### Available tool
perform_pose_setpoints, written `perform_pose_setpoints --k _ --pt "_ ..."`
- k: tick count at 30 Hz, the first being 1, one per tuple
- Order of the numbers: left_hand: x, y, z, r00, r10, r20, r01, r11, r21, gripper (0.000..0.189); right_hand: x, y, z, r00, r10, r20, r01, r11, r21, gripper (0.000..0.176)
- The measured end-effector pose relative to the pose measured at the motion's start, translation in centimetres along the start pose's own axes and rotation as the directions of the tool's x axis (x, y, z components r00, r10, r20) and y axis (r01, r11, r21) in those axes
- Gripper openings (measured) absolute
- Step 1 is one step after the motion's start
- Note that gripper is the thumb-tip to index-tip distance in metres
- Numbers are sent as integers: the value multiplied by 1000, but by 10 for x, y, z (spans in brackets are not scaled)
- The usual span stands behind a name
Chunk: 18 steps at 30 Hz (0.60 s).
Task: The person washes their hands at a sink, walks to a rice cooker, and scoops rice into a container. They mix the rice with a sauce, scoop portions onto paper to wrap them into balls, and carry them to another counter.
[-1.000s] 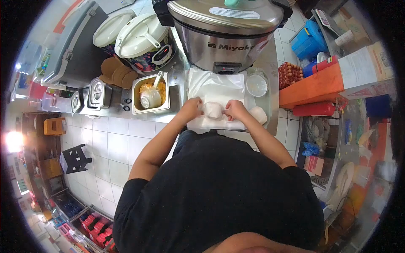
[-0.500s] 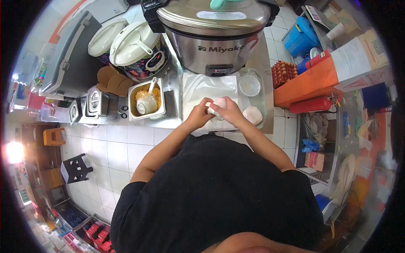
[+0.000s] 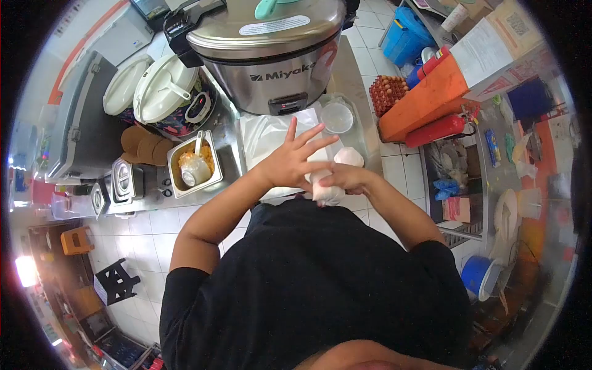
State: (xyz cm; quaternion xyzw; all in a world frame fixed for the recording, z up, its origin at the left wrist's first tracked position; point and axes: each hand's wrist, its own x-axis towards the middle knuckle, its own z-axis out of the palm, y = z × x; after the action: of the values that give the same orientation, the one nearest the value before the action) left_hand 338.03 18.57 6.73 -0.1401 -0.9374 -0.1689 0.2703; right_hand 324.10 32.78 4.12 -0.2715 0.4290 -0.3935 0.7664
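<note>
My right hand is closed around a white plastic-wrapped bundle, close to the front of my body. My left hand is beside it, its upper fingers stretched out and spread, with the thumb side near the bundle; whether it touches is hard to see. Below the hands lies a white sheet on the steel counter. A second white round wrapped bundle rests on a clear tray, near a round clear plastic container.
A large steel rice cooker stands behind the sheet. To the left are a steel pan of orange food with a white-handled cup, lidded steel containers and patterned cookers. Egg trays and a fire extinguisher are right.
My left hand has come off the bundle and spread its fingers. My right hand has brought the bundle nearer my body and tilted it. The camera view has shifted to the right.
</note>
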Motion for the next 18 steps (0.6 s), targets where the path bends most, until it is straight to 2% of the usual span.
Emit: perform_pose_setpoints --k 1,2,3,4,5,6,7,8,9,10,12,14,15,16,17,18 --pt "8 4 -3 971 -137 197 127 990 64 63 4 3 -20 998 -53 -45 45 986 -163 51" --pt "11 0 5 956 -248 159 237 968 86 61 7 1 -46 991 -109 -79 78 944 -322 52" --pt "4 -9 10 955 -250 159 240 967 84 61 5 -17 -60 975 -52 -215 -67 855 -514 54" --pt "-9 -19 15 908 -404 106 389 910 142 55 3 -34 -71 935 -26 -354 -230 715 -660 56" --pt "-21 -26 17 837 -546 43 530 827 190 48 3 -37 -85 820 -167 -547 -333 637 -695 61" --pt "-33 -27 17 834 -550 36 535 824 188 48 4 -35 -99 655 -324 -683 -446 564 -695 66" --pt "-47 -25 14 802 -597 18 593 799 95 46 6 -21 -121 657 -326 -679 -446 558 -700 66" --pt "-58 -22 10 765 -644 3 644 765 3 43 12 -3 -148 619 -414 -667 -490 460 -741 70" --pt "-68 -15 4 760 -650 -8 650 760 6 43 17 -2 -154 586 -499 -638 -533 356 -768 75" --pt "-78 -4 -3 752 -659 6 659 752 23 42 22 -4 -161 651 -337 -680 -554 401 -729 77" --pt "-99 12 -17 734 -679 25 678 734 42 41 34 -1 -160 683 -330 -652 -540 374 -754 78" --pt "-119 23 -30 637 -763 -112 767 641 -2 35 41 0 -157 711 -317 -628 -529 348 -774 78" --pt "-130 27 -40 627 -755 -193 771 637 16 31 44 -2 -151 714 -328 -618 -581 215 -785 78" --pt "-144 29 -49 580 -770 -266 798 602 -4 30 48 -5 -147 720 -343 -604 -620 76 -781 77" --pt "-156 29 -57 526 -778 -343 823 568 -24 29 51 -7 -146 729 -341 -593 -611 65 -789 77" --pt "-164 32 -66 485 -775 -406 847 531 -1 28 47 -5 -146 703 -440 -559 -606 42 -794 77"
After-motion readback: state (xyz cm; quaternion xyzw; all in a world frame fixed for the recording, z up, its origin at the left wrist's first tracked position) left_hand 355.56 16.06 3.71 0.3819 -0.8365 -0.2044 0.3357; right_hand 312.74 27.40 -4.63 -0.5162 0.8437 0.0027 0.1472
